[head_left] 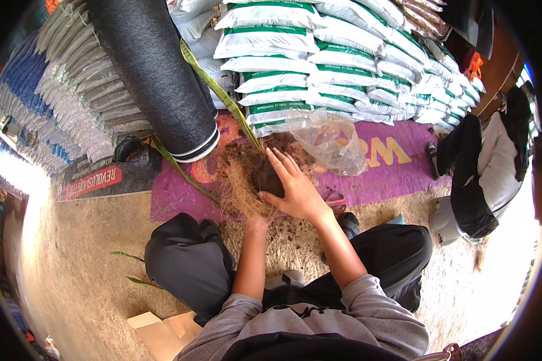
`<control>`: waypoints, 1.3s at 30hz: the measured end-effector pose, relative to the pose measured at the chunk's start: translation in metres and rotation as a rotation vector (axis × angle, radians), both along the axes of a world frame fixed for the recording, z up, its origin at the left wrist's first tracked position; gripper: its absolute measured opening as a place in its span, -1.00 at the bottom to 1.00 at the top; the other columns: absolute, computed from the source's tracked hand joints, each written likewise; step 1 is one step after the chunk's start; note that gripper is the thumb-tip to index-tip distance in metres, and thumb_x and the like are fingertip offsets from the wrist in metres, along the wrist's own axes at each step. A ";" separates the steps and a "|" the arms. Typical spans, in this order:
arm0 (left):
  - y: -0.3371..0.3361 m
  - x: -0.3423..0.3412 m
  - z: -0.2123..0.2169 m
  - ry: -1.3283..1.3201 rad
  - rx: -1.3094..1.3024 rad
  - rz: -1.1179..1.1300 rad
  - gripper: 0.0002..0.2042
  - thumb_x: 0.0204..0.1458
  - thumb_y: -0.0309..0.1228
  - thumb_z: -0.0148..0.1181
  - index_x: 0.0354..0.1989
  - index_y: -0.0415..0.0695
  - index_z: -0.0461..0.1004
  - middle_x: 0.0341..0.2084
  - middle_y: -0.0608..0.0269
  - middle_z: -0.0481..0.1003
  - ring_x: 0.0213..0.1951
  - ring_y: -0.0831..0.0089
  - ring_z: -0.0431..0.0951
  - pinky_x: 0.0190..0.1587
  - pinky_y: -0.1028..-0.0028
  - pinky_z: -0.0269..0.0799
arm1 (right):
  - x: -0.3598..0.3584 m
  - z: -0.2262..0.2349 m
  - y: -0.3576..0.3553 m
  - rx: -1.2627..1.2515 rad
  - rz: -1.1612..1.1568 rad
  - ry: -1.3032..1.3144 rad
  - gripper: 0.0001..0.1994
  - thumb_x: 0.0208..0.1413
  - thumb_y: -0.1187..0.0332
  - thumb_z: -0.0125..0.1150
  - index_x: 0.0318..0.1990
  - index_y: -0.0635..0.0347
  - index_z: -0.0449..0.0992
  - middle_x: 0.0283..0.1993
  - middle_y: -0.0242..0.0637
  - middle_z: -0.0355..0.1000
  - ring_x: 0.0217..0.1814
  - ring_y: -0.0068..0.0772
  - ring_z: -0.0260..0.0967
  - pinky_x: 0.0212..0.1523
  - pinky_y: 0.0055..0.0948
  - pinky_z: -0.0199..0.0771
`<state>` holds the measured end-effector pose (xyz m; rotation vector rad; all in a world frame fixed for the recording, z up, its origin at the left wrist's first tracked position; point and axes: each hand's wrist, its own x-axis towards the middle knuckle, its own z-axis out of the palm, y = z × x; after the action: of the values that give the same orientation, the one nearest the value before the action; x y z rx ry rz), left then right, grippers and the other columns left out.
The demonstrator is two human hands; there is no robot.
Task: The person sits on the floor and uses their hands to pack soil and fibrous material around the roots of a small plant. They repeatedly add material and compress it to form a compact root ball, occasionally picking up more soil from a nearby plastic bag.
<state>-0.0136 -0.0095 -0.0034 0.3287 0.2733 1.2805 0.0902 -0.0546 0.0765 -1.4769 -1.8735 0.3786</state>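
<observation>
A dark soil clump [264, 179] sits between my hands, with long green, yellow-edged leaves [223, 95] rising from about the same spot. My right hand [295, 188] curves over its right side, the thumb apart from the fingers and pressed against it. Tangled brown coconut fibre [239, 188] covers the left side of the clump. My left hand [256, 222] reaches under this fibre; only its wrist end shows and the fingers are hidden. Loose soil lies scattered around. A clear plastic bag [337, 144] rests just beyond my right hand.
Stacked white and green sacks [277, 66] stand at the back. A black mesh roll [153, 78] leans in from the left, near a black pot-like bag [135, 157]. A purple banner [397, 171] covers the floor ahead. Another person [494, 162] is at the right. Cardboard [162, 334] lies lower left.
</observation>
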 end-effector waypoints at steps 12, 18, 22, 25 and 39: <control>-0.034 0.031 0.017 -0.341 0.090 0.191 -0.39 0.10 0.14 -0.31 0.13 -0.10 0.17 0.09 0.12 0.22 0.13 0.21 0.21 0.16 0.26 0.13 | -0.038 0.000 -0.012 0.213 0.022 -0.216 -0.39 -0.37 0.23 0.39 -0.05 0.15 0.33 0.12 -0.09 0.14 0.22 -0.02 0.02 0.21 0.01 -0.09; -0.001 -0.004 -0.035 -0.212 -0.019 -0.088 -0.34 0.05 0.21 -0.31 0.09 -0.12 0.22 0.01 0.10 0.31 0.03 0.22 0.33 0.07 0.24 0.27 | -0.024 0.000 -0.005 0.271 -0.193 0.032 -0.65 -0.21 0.50 0.26 -0.17 0.10 0.40 -0.26 -0.34 0.41 -0.13 -0.27 0.31 0.06 -0.18 0.06; -0.008 -0.009 -0.006 -0.071 -0.056 -0.040 -0.36 0.04 0.18 -0.23 0.09 -0.13 0.23 -0.04 0.09 0.36 -0.08 0.20 0.43 -0.04 0.22 0.41 | -0.008 0.003 -0.001 0.234 -0.246 0.342 -0.63 -0.18 0.58 0.24 -0.13 0.22 0.39 -0.17 -0.24 0.42 -0.15 -0.41 0.34 -0.03 -0.33 0.25; -0.005 -0.009 -0.006 -0.049 -0.114 -0.121 -0.37 0.05 0.14 -0.20 0.09 -0.15 0.23 -0.05 0.09 0.37 -0.08 0.21 0.43 -0.06 0.24 0.42 | 0.007 -0.003 0.007 0.129 -0.169 0.642 -0.54 -0.20 0.48 0.28 -0.05 0.23 0.34 -0.21 -0.23 0.39 -0.09 -0.36 0.30 0.01 -0.38 0.21; -0.009 -0.003 -0.021 0.147 -0.158 -0.025 -0.44 0.13 0.04 -0.26 0.16 -0.14 0.13 0.06 0.10 0.27 0.07 0.23 0.32 0.05 0.25 0.33 | -0.009 0.003 -0.004 0.057 -0.184 0.168 -0.74 -0.27 0.40 0.36 -0.37 0.25 0.48 -0.05 -0.11 0.28 0.06 -0.08 0.16 0.09 -0.21 0.10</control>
<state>-0.0162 -0.0189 -0.0241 0.2904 0.4913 1.2035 0.0808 -0.0586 0.0791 -1.5160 -1.5901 0.3467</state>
